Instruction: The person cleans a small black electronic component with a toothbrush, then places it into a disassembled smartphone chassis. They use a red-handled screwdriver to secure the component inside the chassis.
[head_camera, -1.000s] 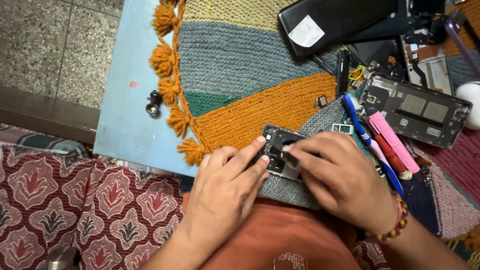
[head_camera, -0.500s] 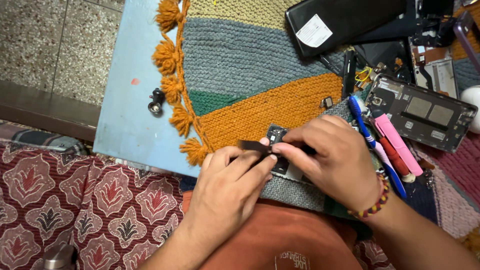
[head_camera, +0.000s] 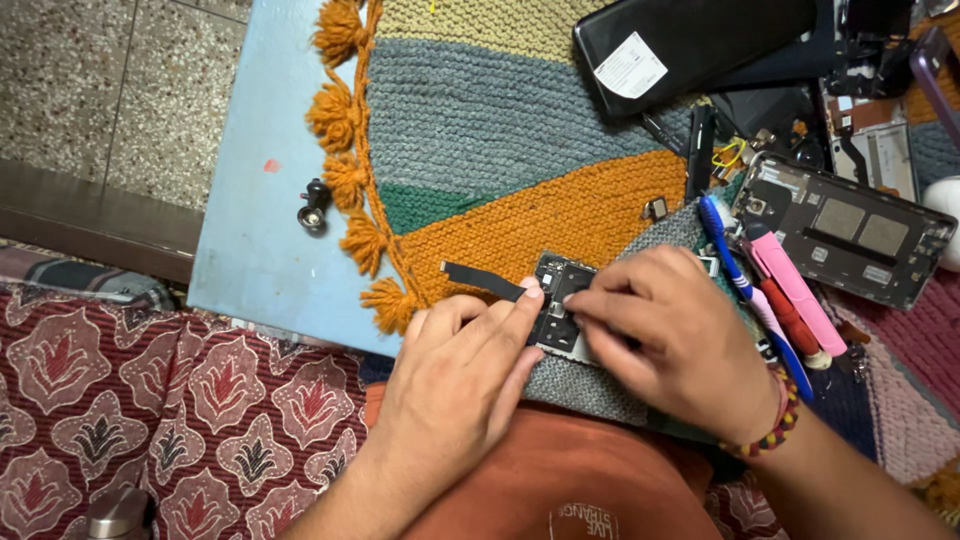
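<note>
A small dark rectangular circuit board (head_camera: 558, 312) is held down on the striped knitted wool mat (head_camera: 520, 150) at the near edge of the pale blue table (head_camera: 255, 235), just above the person's lap. Compared with a second ago, a thin black flat ribbon strip (head_camera: 482, 281) is now seen drawn out leftward from the board across the orange band of the mat; half a second ago it lay shorter, under the fingertips. It is judged that the strip has been freed or unfolded from the board. The left hand (head_camera: 455, 385) is laid flat, its fingers (head_camera: 520, 310) pressed together on the board's left end where the strip begins. The right hand (head_camera: 665, 340) is curled over the board's right part, its fingers (head_camera: 590, 300) pinching or pressing the top; which cannot be told.

Just right of the right hand, a blue pen-like tool (head_camera: 735, 265) and a pink flat pry tool (head_camera: 795, 290) are noted, crowding that side. Farther right lies an opened grey phone frame (head_camera: 845, 230). A small black screw-like knob (head_camera: 314, 205) stands well apart near the table's left edge. At the far edge a black phone back cover with a white sticker (head_camera: 690, 45) is recorded.
</note>
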